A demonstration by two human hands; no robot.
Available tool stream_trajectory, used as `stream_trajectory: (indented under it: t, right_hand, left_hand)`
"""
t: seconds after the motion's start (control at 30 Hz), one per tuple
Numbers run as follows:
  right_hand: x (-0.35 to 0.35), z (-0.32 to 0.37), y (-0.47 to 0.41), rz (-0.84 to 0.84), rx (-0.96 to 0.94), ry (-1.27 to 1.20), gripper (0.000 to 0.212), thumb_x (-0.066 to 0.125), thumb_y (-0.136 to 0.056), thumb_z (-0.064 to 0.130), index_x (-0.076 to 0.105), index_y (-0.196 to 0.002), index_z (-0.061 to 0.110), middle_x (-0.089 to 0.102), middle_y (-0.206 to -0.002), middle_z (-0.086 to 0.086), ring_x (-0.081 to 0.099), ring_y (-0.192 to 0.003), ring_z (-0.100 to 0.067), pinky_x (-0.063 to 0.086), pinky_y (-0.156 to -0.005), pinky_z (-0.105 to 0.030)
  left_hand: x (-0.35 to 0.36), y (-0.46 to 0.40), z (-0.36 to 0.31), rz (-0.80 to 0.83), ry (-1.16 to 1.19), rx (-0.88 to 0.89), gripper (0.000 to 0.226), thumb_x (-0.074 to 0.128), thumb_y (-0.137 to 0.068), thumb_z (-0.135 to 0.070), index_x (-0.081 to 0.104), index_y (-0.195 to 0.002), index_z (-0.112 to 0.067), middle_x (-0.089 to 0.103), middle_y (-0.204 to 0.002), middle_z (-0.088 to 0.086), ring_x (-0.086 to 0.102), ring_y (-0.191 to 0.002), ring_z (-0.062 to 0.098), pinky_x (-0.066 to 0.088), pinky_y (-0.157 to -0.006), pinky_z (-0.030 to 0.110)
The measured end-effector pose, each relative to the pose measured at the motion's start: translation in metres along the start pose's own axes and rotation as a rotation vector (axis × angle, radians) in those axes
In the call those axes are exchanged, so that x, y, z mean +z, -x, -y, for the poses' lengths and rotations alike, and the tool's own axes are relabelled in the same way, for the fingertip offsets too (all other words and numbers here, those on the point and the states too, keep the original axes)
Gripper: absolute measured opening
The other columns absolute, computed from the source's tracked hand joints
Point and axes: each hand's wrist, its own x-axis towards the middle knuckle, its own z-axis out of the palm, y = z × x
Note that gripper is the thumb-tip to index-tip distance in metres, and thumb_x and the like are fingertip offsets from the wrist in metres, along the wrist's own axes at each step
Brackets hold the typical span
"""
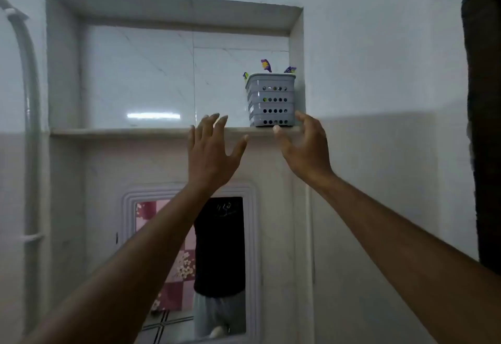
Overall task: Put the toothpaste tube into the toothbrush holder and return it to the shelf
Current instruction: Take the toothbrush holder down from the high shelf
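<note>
A grey perforated toothbrush holder point(271, 101) stands upright at the right end of the shelf point(122, 131), inside a tiled wall niche. Purple and yellow toothbrush ends point(266, 65) stick out of its top. I cannot make out a toothpaste tube. My left hand point(212, 151) is raised just left of and below the holder, fingers spread, holding nothing. My right hand point(305, 146) is open just below the holder's right corner, thumb tip near the holder's base at the shelf edge, not gripping it.
The niche's right wall point(296, 72) is close beside the holder. A mirror point(195, 267) hangs below the shelf. A grey pipe point(29, 127) runs down the wall at left. A dark door frame point(485, 127) stands at the far right.
</note>
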Motion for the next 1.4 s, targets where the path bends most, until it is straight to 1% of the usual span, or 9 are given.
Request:
stream_trajectory:
  t: [0.07, 0.17, 0.4, 0.6, 0.7, 0.8, 1.0, 1.2, 1.4]
  right_hand:
    - [0.013, -0.002, -0.012, -0.040, -0.007, 0.036, 0.075, 0.074, -0.101, 0.051, 0.048, -0.160, 0.012, 0.053, -0.159, -0.006, 0.048, -0.147, -0.022, 0.040, -0.113, -0.029]
    - [0.035, -0.008, -0.028, -0.105, -0.028, 0.064, 0.077, 0.077, -0.099, 0.050, 0.048, -0.158, 0.010, 0.053, -0.156, -0.007, 0.051, -0.142, -0.023, 0.048, -0.115, -0.036]
    - [0.071, -0.019, -0.050, -0.176, -0.031, 0.049, 0.103, 0.082, -0.085, 0.063, 0.035, -0.162, 0.013, 0.047, -0.155, -0.008, 0.050, -0.140, -0.026, 0.056, -0.111, -0.050]
    - [0.080, -0.020, -0.062, -0.198, 0.014, 0.050, 0.123, 0.084, -0.071, 0.076, 0.034, -0.163, 0.010, 0.053, -0.154, -0.008, 0.056, -0.140, -0.030, 0.055, -0.111, -0.054]
    - [0.071, -0.019, -0.063, -0.190, 0.027, 0.022, 0.120, 0.090, -0.065, 0.072, 0.041, -0.158, 0.013, 0.058, -0.146, -0.004, 0.062, -0.130, -0.025, 0.061, -0.102, -0.045]
    - [0.059, -0.014, -0.060, -0.225, -0.020, 0.031, 0.119, 0.096, -0.067, 0.060, 0.039, -0.161, 0.011, 0.053, -0.149, -0.007, 0.058, -0.134, -0.026, 0.053, -0.098, -0.033]
    - [0.035, -0.001, -0.053, -0.189, -0.016, -0.125, 0.133, 0.096, -0.066, 0.064, 0.025, -0.168, 0.016, 0.051, -0.153, -0.004, 0.057, -0.137, -0.023, 0.064, -0.101, -0.041]
    - [0.009, 0.011, -0.021, -0.258, -0.051, -0.292, 0.124, 0.099, -0.066, 0.065, 0.037, -0.163, 0.018, 0.060, -0.154, 0.002, 0.064, -0.136, -0.014, 0.065, -0.102, -0.035]
    - [-0.019, -0.014, 0.068, -0.184, 0.016, -0.365, 0.123, 0.098, -0.062, 0.070, 0.041, -0.159, 0.020, 0.062, -0.149, 0.002, 0.066, -0.134, -0.014, 0.066, -0.098, -0.039]
  left_hand:
    - [0.010, -0.011, 0.009, -0.009, -0.004, -0.005, 0.078, 0.044, -0.102, -0.073, 0.049, -0.156, -0.018, 0.049, -0.162, 0.005, 0.031, -0.160, 0.024, 0.008, -0.135, 0.048]
    - [0.031, -0.020, 0.024, -0.101, -0.046, 0.044, 0.068, 0.046, -0.102, -0.073, 0.068, -0.137, -0.019, 0.071, -0.132, 0.001, 0.057, -0.138, 0.022, 0.015, -0.133, 0.047]
    - [0.051, -0.022, 0.031, -0.315, -0.030, 0.081, 0.050, 0.062, -0.099, -0.066, 0.078, -0.113, -0.021, 0.077, -0.109, -0.004, 0.068, -0.111, 0.022, 0.033, -0.123, 0.047]
    - [0.052, -0.022, 0.033, -0.344, -0.028, 0.099, 0.048, 0.065, -0.099, -0.064, 0.079, -0.112, -0.020, 0.077, -0.108, -0.004, 0.069, -0.109, 0.023, 0.035, -0.121, 0.049]
    - [0.051, -0.021, 0.032, -0.331, -0.021, 0.093, 0.049, 0.064, -0.099, -0.064, 0.078, -0.113, -0.020, 0.077, -0.109, -0.004, 0.069, -0.110, 0.023, 0.035, -0.121, 0.049]
    - [0.046, -0.021, 0.027, -0.299, -0.015, 0.077, 0.050, 0.063, -0.099, -0.065, 0.078, -0.114, -0.019, 0.077, -0.111, -0.004, 0.068, -0.112, 0.022, 0.033, -0.122, 0.048]
    - [0.029, -0.021, 0.011, -0.175, 0.059, -0.010, 0.051, 0.062, -0.099, -0.062, 0.076, -0.121, -0.018, 0.077, -0.120, -0.002, 0.066, -0.122, 0.023, 0.027, -0.127, 0.046]
    - [-0.010, -0.003, -0.023, -0.121, 0.253, -0.104, 0.057, 0.064, -0.099, -0.060, 0.066, -0.139, -0.019, 0.070, -0.136, 0.001, 0.064, -0.125, 0.021, 0.054, -0.102, 0.041]
    - [-0.021, 0.067, -0.029, 0.066, 0.281, -0.141, 0.063, 0.061, -0.097, -0.066, 0.061, -0.143, -0.023, 0.066, -0.143, 0.000, 0.061, -0.129, 0.017, 0.053, -0.108, 0.051]
